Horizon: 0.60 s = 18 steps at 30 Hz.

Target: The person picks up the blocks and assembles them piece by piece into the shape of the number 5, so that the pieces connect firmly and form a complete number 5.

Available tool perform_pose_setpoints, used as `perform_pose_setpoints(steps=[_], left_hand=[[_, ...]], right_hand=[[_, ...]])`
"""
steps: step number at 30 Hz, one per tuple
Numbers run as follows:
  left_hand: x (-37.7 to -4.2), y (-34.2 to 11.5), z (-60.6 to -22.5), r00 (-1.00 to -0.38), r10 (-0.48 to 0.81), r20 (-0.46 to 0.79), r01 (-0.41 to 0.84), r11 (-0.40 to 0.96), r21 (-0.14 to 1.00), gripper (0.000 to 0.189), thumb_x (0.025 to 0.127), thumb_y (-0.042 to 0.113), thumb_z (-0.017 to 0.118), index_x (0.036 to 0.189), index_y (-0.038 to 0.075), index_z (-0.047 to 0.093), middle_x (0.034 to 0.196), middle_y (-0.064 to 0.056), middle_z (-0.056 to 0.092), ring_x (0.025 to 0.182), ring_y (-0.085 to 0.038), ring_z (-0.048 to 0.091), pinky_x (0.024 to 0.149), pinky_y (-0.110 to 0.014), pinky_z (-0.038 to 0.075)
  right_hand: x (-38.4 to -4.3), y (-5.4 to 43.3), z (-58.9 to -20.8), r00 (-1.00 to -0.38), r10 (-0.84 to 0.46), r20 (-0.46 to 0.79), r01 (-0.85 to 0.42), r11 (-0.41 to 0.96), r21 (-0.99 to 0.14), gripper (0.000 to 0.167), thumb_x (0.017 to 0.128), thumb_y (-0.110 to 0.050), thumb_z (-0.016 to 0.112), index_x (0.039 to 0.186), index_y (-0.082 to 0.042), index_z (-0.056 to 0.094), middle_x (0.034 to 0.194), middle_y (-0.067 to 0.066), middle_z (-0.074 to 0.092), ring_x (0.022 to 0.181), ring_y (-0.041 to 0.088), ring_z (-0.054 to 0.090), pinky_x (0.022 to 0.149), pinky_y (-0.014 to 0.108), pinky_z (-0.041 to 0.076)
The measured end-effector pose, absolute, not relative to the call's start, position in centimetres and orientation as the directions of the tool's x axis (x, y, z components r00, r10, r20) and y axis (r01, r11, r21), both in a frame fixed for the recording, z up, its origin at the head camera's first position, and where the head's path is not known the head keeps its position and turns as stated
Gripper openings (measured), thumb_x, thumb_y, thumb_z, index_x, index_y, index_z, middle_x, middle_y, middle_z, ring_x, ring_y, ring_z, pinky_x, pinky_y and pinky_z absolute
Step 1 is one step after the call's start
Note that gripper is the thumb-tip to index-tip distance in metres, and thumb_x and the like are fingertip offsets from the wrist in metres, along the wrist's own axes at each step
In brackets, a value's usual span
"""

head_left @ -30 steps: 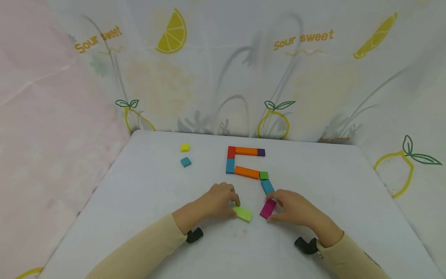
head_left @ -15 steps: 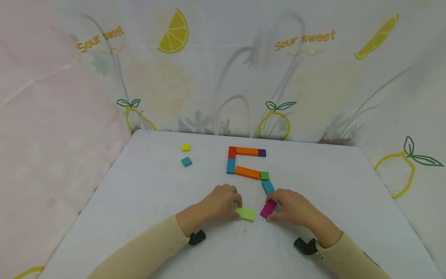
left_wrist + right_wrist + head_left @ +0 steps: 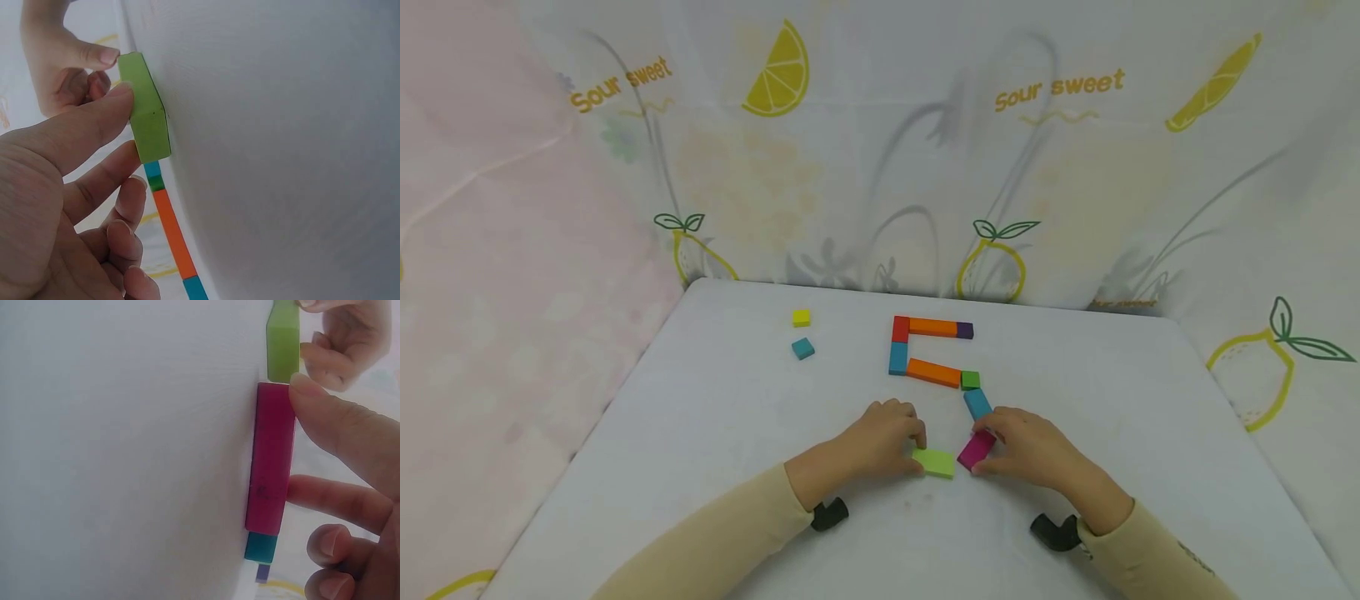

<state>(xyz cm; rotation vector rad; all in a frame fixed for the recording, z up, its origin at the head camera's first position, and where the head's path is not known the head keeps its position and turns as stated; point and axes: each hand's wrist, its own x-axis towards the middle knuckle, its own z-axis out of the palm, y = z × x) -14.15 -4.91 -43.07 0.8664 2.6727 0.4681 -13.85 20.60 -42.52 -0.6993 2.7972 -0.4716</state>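
Observation:
My left hand [image 3: 883,437] pinches a light green block [image 3: 935,463] between thumb and forefinger at its left end; the left wrist view shows that block [image 3: 147,112] close up. Just to the right, my right hand [image 3: 1030,446] holds a magenta block [image 3: 977,451] by its two ends, thumb at the near one. The near ends of the two blocks almost meet, with a narrow gap in the head view. Behind the magenta block lies a blue block [image 3: 978,404], its near end partly hidden by my right fingers. A small green block [image 3: 970,380] follows it.
An orange block [image 3: 934,372], a blue block [image 3: 898,358], a red block [image 3: 901,328], another orange block [image 3: 933,327] and a purple block [image 3: 965,331] continue the line. A yellow block [image 3: 801,318] and a teal block [image 3: 802,348] lie apart at the back left.
My left hand has slid the light green block to the right, toward the magenta block, and turned it nearly level. The magenta block has shifted and turned slightly in my right hand.

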Motion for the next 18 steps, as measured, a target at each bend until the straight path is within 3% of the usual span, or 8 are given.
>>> perform_pose_setpoints(steps=[18], left_hand=[[-14.03,-4.63,-43.16,-0.770,0.614,-0.174,0.520,0.761,0.387,0.029,0.080,0.042,0.085,0.102,0.026,0.075,0.097,0.011,0.060,0.095,-0.007,0.050,0.081,-0.027,0.042]], right_hand=[[-13.77,20.52,-42.62,-0.873,-0.470,-0.132,-0.402,0.845,-0.352,0.047,0.072,-0.043,0.090,0.108,-0.017,0.072,0.085,-0.011,0.056,0.078,0.007,0.050,0.069,0.027,0.047]])
